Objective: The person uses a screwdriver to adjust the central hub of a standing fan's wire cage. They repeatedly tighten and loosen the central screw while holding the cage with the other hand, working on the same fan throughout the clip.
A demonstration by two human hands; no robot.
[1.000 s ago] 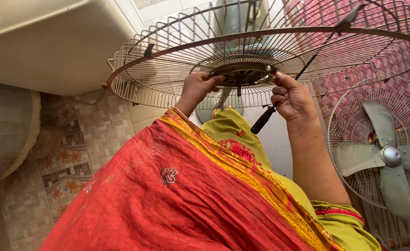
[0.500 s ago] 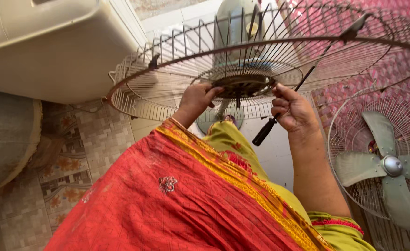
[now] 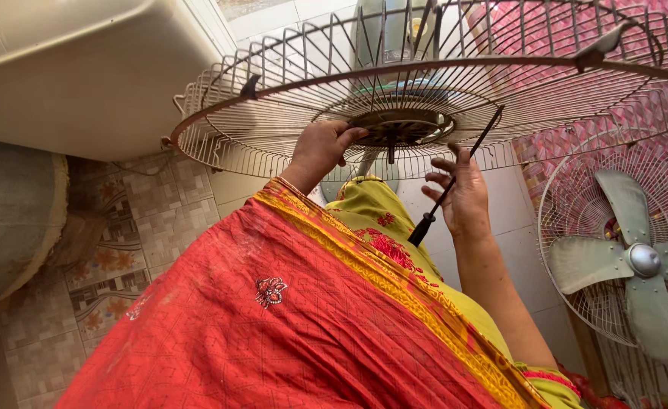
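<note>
Tiled floor point(image 3: 160, 220) below; left hand point(image 3: 320, 150) on fan guard point(image 3: 273, 113); right hand point(image 3: 464, 198) loosely around screwdriver point(image 3: 455, 180)

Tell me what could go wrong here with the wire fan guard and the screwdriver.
1. The left hand alone steadies the round rusty wire fan guard at its hub; it might tilt or slip.
2. The right hand has only a loose grip, fingers spread, on the thin black-handled screwdriver, which could drop.
3. The red and yellow embroidered cloth hangs close below and may snag on the wires.
</note>
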